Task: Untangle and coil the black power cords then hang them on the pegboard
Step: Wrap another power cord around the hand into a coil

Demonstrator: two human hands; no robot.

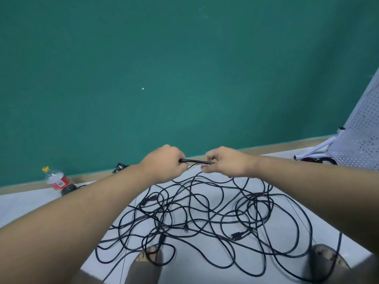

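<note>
Thin glossy black power cords sprawl in tangled loops on pale floor tiles below a matte teal wall. Left hand fist-grips and right hand pinches one straight cord stretch above the tangle. White perforated pegboard leans right of the tangle; plastic bottle left.

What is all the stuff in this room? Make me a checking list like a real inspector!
Surface: pale tiled floor.
Job's things: black power cords tangled on the floor; white pegboard leaning at right.
Clutter: plastic bottle by the wall.
Hands: left hand and right hand hold one cord stretch between them.
Cables: many crossing loops, several plugs, none coiled.
Surroundings: green wall; sandalled feet at the tangle's edge.
</note>
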